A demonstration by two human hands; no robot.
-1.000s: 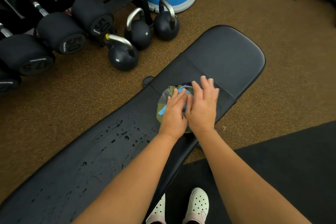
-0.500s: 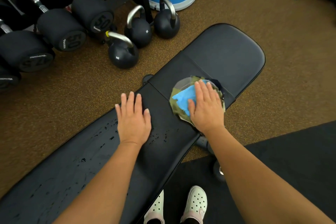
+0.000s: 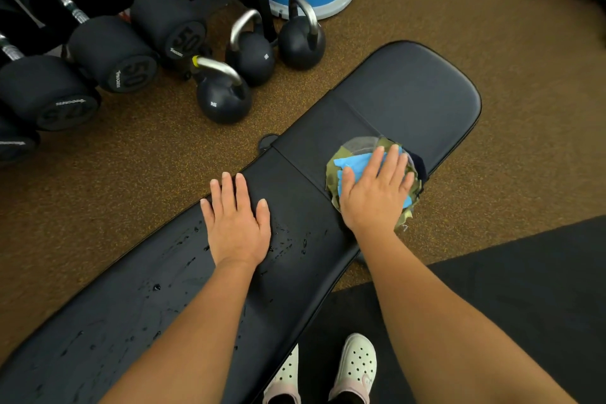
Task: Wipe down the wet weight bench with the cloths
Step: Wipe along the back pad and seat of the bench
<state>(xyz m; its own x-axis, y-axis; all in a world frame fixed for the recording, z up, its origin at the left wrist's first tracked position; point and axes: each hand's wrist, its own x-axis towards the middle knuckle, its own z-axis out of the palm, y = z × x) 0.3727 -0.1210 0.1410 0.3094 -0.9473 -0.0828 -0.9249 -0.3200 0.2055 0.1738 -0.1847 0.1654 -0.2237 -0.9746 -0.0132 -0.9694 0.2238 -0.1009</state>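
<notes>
Right hand pressed flat on bundled blue-green cloths, left hand flat and empty on long black padded bench; near-left droplets remain, far end seemingly dry.

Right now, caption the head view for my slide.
Right hand presses a wad of cloths on the black weight bench while the left hand lies flat beside water droplets.

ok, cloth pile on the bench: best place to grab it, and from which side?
Probably the near edge of the cloth pile, where olive scraps overhang the weight bench rim. Come from above with the right hand, already flat on it, and curl the fingers to bunch the loose layers together. The pile is flat and ragged, so a pinch at one scrap would likely shed the rest.
</notes>
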